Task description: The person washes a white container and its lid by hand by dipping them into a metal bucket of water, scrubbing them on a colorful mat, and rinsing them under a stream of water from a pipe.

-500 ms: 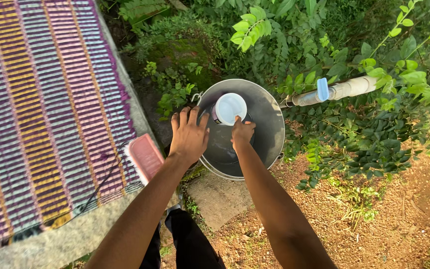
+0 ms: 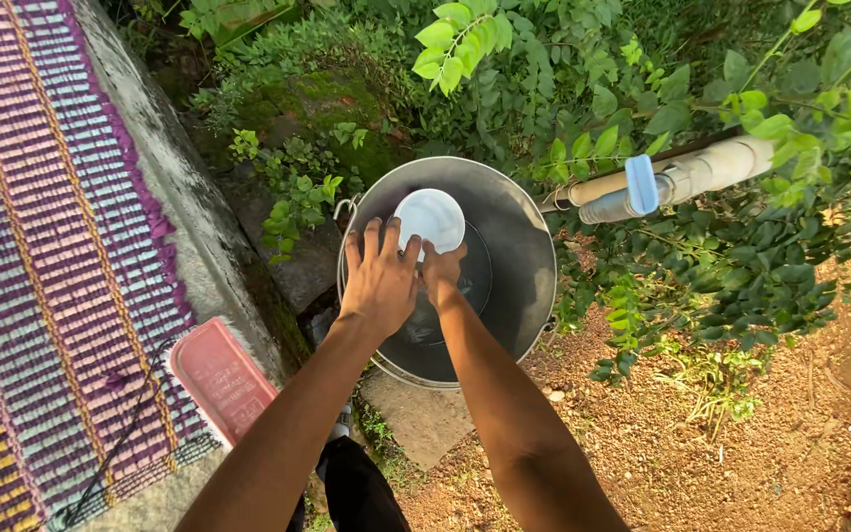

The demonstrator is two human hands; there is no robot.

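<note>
Head view: we are looking down on a striped mat [image 2: 41, 246] spread over a stone slab, then a metal bucket [image 2: 514, 256] standing under a pipe tap [image 2: 642, 184]. Our left hand [image 2: 379, 281] is resting spread-fingered on the bucket's rim; our right hand [image 2: 442, 271] is gripping a white mug [image 2: 429, 219] inside the bucket. A pink brush [image 2: 221, 379] is lying on the mat's edge.

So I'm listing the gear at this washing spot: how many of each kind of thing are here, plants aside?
Metal bucket: 1
White cup: 1
Pipe tap with blue handle: 1
Pink scrubbing brush: 1
Striped mat: 1
Hands, left hand and right hand: 2
Total: 7
</note>
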